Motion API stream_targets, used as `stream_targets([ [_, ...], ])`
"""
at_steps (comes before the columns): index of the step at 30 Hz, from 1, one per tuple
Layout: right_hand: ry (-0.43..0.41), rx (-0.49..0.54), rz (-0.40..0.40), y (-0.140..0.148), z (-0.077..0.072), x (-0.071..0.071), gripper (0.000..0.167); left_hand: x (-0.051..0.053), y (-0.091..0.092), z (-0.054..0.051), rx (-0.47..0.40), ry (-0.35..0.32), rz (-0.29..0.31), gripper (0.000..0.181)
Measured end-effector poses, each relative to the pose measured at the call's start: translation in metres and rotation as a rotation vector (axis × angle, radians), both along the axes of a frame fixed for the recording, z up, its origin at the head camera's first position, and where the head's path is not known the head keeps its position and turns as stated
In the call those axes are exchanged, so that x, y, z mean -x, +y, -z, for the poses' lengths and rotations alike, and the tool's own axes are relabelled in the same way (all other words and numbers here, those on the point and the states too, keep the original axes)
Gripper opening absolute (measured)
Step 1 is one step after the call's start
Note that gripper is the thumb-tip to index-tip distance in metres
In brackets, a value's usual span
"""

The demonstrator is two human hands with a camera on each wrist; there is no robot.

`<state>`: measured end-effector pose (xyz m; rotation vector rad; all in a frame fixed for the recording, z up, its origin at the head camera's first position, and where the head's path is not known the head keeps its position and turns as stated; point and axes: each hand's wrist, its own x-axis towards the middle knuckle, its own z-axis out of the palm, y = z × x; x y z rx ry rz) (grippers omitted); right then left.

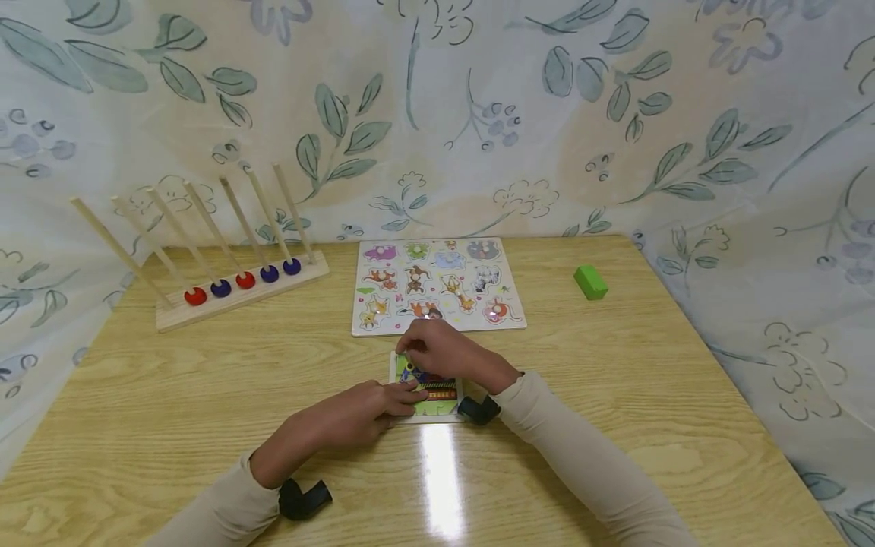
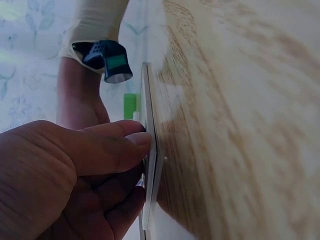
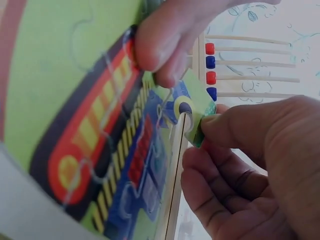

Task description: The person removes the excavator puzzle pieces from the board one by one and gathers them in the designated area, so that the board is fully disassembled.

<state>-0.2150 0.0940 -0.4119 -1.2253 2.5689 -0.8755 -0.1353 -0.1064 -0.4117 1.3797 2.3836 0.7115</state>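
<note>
A small jigsaw puzzle (image 1: 440, 407) in a white-bordered tray lies near the middle of the table; its picture has a dark track with red and yellow on a green ground. My right hand (image 1: 447, 353) is over its far left corner. Between thumb and fingers it pinches a green and blue puzzle piece (image 3: 201, 94), tilted up from the puzzle. My left hand (image 1: 355, 414) rests at the puzzle's left side, its fingertips (image 3: 155, 47) on the picture. In the left wrist view the left thumb (image 2: 115, 150) touches the tray's edge.
Behind the puzzle lies an animal peg board (image 1: 437, 292). A wooden stand (image 1: 301, 277) with upright rods and several red and blue beads is at the far left. To the far right sits a green block (image 1: 590, 282). A floral curtain (image 1: 451, 114) hangs behind the table.
</note>
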Motion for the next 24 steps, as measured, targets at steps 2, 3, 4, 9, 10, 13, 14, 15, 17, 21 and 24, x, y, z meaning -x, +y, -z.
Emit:
stream_targets([
  [2,-0.004,0.009,-0.001,0.001,-0.001,0.000,0.016,0.000,0.000,0.000,-0.001,0.010,0.003,0.036],
  [3,-0.008,0.011,-0.002,0.001,-0.001,0.001,0.016,0.000,0.000,0.001,-0.004,0.013,0.005,0.036],
  [4,-0.014,0.011,-0.002,0.002,-0.001,0.001,0.015,0.000,0.000,0.001,-0.007,0.019,0.009,0.036],
  [9,-0.068,0.035,0.004,0.005,-0.002,0.001,0.015,0.002,-0.002,0.003,-0.025,0.028,0.028,0.036],
  [10,-0.081,0.046,0.010,0.006,-0.002,0.001,0.015,0.002,-0.002,0.003,-0.030,0.031,0.034,0.036],
  [13,-0.117,0.071,0.040,0.010,-0.003,0.002,0.014,0.002,-0.003,0.004,-0.029,0.024,0.035,0.036],
  [14,-0.127,0.078,0.052,0.012,-0.003,0.002,0.014,0.002,-0.003,0.004,-0.029,0.020,0.036,0.036],
  [15,-0.139,0.086,0.062,0.014,-0.003,0.002,0.014,0.003,-0.003,0.003,-0.026,0.019,0.037,0.036],
  [17,-0.154,0.103,0.074,0.017,-0.005,0.003,0.014,0.002,-0.004,0.003,-0.015,0.007,0.033,0.035],
  [21,-0.175,0.140,0.086,0.026,-0.010,0.004,0.015,0.002,-0.004,0.001,0.006,-0.013,0.027,0.034],
  [24,-0.169,0.150,0.094,0.034,-0.013,0.006,0.015,0.002,-0.004,0.001,0.011,-0.017,0.032,0.034],
])
